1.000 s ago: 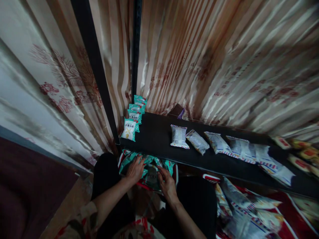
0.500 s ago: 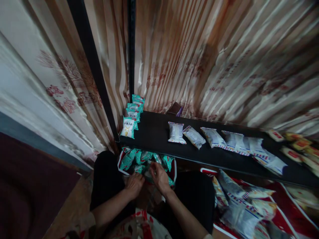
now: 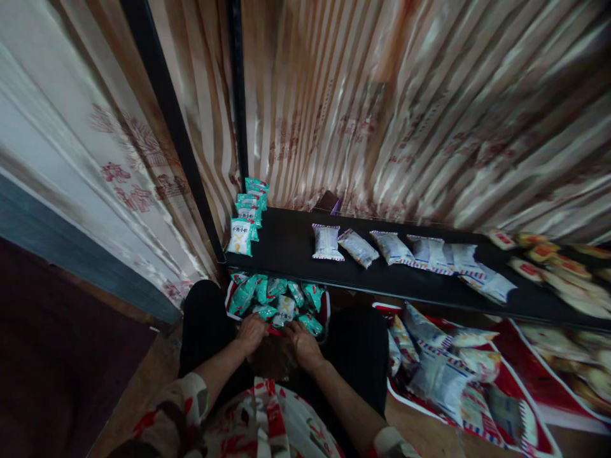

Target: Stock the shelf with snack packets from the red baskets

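Between my knees sits a red basket with a white rim (image 3: 327, 312), filled with green snack packets (image 3: 244, 294). My left hand (image 3: 252, 333) is closed at the basket's near edge, left of its middle. At the same edge, further right, my right hand (image 3: 302, 343) is closed too, its fingertips close under a white-and-green packet (image 3: 284, 309) lying face up on the pile. The undersides of my fingers are hidden. Above the basket, a row of green packets (image 3: 240, 236) stands at the left end of the black shelf (image 3: 281, 245).
Several white packets (image 3: 327, 242) lie along the shelf, with yellow-and-red packs (image 3: 544, 252) at its right end. A second red basket (image 3: 513, 375) of larger packets stands right of my right knee. A striped curtain (image 3: 353, 127) hangs behind; a black post (image 3: 167, 121) rises at left.
My right hand has come down out of the packets to the basket's near edge. My left hand has shifted slightly left and up. The white-and-green packet's front now shows. The view has shifted.
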Motion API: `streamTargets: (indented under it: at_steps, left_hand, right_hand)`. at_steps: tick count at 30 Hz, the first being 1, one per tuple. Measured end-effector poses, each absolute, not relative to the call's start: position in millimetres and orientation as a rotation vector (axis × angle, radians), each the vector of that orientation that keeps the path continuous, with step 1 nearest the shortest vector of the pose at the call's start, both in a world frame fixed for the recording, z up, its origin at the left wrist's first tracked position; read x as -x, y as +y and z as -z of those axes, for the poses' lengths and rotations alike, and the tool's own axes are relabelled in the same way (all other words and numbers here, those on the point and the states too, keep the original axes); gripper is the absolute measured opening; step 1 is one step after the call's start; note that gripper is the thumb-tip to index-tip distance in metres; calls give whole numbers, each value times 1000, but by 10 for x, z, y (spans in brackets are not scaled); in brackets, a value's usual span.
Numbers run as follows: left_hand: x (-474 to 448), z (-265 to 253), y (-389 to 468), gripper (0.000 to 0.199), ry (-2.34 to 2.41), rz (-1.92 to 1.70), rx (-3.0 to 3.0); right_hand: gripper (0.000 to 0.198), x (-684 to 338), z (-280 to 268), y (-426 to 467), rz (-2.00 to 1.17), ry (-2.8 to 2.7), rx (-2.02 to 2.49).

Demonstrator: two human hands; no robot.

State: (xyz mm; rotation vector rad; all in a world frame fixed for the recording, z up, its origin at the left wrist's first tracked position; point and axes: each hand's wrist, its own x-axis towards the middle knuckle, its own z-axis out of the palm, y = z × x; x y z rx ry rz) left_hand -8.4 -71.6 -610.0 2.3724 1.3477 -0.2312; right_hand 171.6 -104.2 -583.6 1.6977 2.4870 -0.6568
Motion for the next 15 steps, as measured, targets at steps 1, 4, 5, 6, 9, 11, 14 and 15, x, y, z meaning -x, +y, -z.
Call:
streamTargets:
  at_steps: [1,4,5,6,9,11,14,15]
  left_hand:
    - [90,6104,-716,24,1345,230,-2376]
    - [108,6123,-714,25,1338,213,-2390]
    - [114,6131,-713,25,1332,205,-2395]
    - [120,6140,-711,25,1325,196,-2399]
    - [131,6170,-713,24,1307,163,-2406]
    - [132,6189,-721,24,1308,139,-2405]
    - [130,6208,-741,24,1324,110,-2402]
    - [129,6210,-749,24,1330,104,-2402]
  right_hand:
    - [35,-1705,5849,-1040,628,2469,-1698]
    - [34,-1656,5870,-1022,563,2408,-1709]
    - [34,-1636,5871,-1015,552,2388,-1709]
    - [34,-1618,5869,-1010,544,2371,-1708]
    - [35,-1572,5854,-1008,523,2341,-1714]
    - [35,-1552,5846,-1020,505,2332,-1724]
    - [35,-1538,5859,-1052,475,2324,-1763]
    - [34,-1536,5870,-1065,468,2322,-1775]
